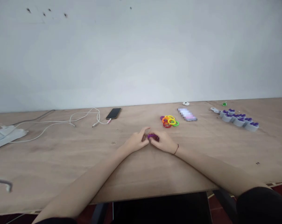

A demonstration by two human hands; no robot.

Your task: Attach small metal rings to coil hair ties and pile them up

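Note:
My left hand and my right hand meet at the middle of the plywood table. Their fingers pinch a purple spiral hair tie from both sides, and my fingers partly hide it. Just beyond my right hand lies a heap of coiled spiral bands in yellow, orange, red, green and purple. A thin dark cord circles my right wrist.
A black smartphone lies at the back with a white cable trailing left toward a white power strip. A pixelated flat item lies right of the bands. Several pale round cups with purple tops stand far right against a white wall.

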